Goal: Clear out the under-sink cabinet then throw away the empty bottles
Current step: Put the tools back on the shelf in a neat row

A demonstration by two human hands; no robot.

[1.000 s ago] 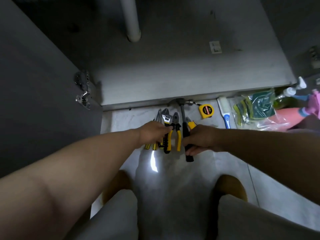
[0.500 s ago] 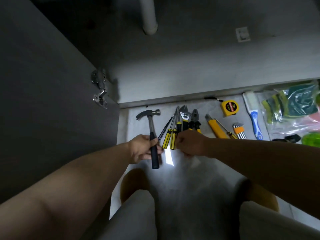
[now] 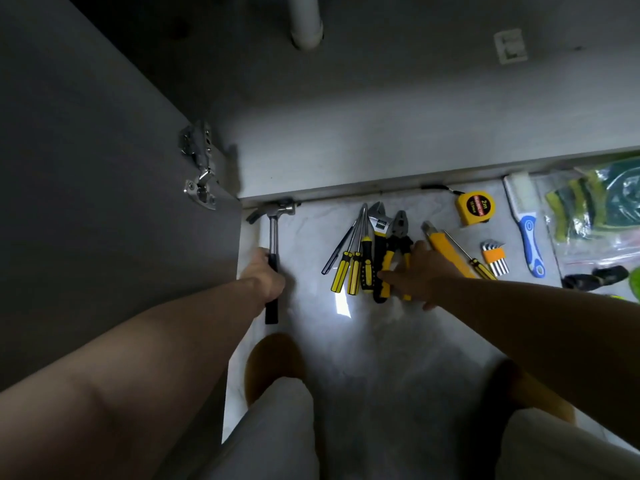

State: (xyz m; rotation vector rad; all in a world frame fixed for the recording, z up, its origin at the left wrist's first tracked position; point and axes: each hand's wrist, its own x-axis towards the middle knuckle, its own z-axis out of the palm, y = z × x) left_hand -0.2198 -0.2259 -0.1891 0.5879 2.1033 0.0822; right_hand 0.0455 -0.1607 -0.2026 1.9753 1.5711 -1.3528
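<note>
The under-sink cabinet floor [image 3: 381,133] lies bare, with a white drain pipe [image 3: 306,26] at the back. On the tiled floor in front of it, my left hand [image 3: 265,277] grips the black handle of a hammer [image 3: 273,233], whose head lies against the cabinet's front edge. My right hand [image 3: 420,275] rests with stretched fingers on the yellow-black handles of the pliers [image 3: 398,237] and the wrench [image 3: 379,223]. Yellow screwdrivers [image 3: 346,271] lie just left of them. No bottles are in view.
The open cabinet door [image 3: 86,168] with its hinge [image 3: 201,168] stands close on the left. To the right lie a yellow utility knife [image 3: 441,242], hex keys [image 3: 495,258], a tape measure [image 3: 474,209], a blue-handled brush [image 3: 528,237] and bagged sponges [image 3: 599,206]. My knees are below.
My left hand has carried the hammer left, away from the bunch of tools, and set it down by the door. My right hand has gone from closed on the tool handles to resting flat on them.
</note>
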